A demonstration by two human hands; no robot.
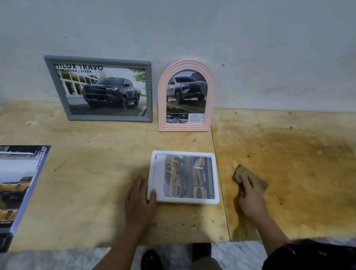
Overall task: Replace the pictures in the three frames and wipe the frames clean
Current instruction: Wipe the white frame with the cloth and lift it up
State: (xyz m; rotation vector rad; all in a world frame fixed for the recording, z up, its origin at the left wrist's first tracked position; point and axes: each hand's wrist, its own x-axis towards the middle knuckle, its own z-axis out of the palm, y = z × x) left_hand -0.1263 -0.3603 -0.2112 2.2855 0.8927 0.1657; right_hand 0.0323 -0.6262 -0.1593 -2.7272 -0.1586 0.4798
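Observation:
A white frame [187, 154] with a yellow-truck picture lies flat on the plywood table [104, 171]. My left hand [139, 200] rests beside its lower left corner, thumb pressed on the rim. My right hand [251, 199] lies on a brown cloth [240, 173] to the frame's right, fingers curled over it. A grey frame [98, 90] with a dark pickup picture and a pink arched frame [186, 96] with another truck picture lean upright against the wall.
A car brochure [0, 185] lies at the table's left front, partly over the edge. The right half of the table is stained dark brown [300, 164]. A grey wall [183, 26] rises behind the table. My feet show below the front edge.

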